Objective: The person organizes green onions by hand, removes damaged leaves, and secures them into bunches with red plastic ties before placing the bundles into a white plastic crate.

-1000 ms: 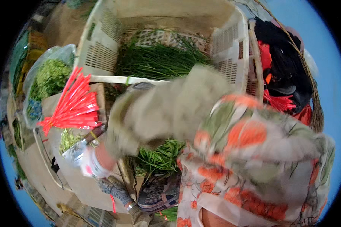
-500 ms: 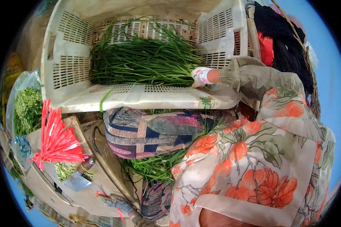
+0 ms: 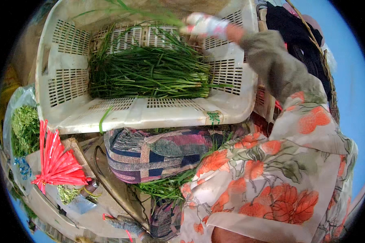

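Observation:
My right hand (image 3: 205,26), in a white patterned glove, is raised over the back right of a white slatted plastic crate (image 3: 162,122). It grips a few long green leaves (image 3: 152,15), blurred by motion, that trail off to the left. Below, a thick layer of chive-like greens (image 3: 146,75) lies in the crate, pale cut ends to the right. Down at the lower left, my left hand (image 3: 123,223) wears a grey glove and is closed around a thin red strip (image 3: 128,235), whose ends show on either side. Its fingers are partly hard to make out.
A fan of red strips (image 3: 59,162) lies on a board left of my knees, beside a metal blade (image 3: 83,204). A clear bag of green trimmings (image 3: 24,127) stands at the far left. Loose green leaves (image 3: 166,188) lie between my patterned trouser legs (image 3: 158,152).
My right hand has lifted from the stem ends at the crate's right front up toward the back, pulling a few leaves along. The view has shifted slightly. My left hand stays low.

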`<state>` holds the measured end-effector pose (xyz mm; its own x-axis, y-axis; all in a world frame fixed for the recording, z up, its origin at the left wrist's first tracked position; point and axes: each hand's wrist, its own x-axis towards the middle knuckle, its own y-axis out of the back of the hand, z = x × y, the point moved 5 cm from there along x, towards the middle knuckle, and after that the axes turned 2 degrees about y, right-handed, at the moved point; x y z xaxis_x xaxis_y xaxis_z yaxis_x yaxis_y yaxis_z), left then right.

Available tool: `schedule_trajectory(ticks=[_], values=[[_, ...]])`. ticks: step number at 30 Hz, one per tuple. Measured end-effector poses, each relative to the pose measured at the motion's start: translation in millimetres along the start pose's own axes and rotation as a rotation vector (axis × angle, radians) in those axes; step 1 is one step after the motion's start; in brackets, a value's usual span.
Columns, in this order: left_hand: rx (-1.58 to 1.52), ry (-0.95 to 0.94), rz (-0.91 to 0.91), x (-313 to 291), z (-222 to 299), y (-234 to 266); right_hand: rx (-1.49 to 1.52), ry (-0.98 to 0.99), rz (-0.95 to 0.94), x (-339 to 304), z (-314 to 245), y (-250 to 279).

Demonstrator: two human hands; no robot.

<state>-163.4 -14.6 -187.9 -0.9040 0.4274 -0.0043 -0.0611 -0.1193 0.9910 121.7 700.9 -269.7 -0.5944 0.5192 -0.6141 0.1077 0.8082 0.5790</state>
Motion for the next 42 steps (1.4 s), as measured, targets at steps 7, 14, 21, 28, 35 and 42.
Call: schedule_trajectory(ticks=[7, 14, 21, 28, 35, 42], values=[[0.04, -0.013, 0.011, -2, 7, 1, -0.468, -0.26, -0.308, 44, 121, -123], [0.058, 0.004, 0.006, 3, 11, -8, -0.004, -0.385, -0.353, 67, 189, -156], [0.072, 0.005, 0.013, 2, 12, -8, -0.271, -0.218, -0.35, 55, 145, -155], [0.089, -0.001, 0.011, 3, 16, -8, -0.296, -0.207, -0.372, 56, 141, -141], [0.111, -0.009, 0.012, 3, 20, -3, -0.312, -0.194, -0.398, 55, 136, -149], [0.453, -0.027, 0.011, -3, 9, 2, -0.308, -0.182, -0.429, 60, 134, -139]])
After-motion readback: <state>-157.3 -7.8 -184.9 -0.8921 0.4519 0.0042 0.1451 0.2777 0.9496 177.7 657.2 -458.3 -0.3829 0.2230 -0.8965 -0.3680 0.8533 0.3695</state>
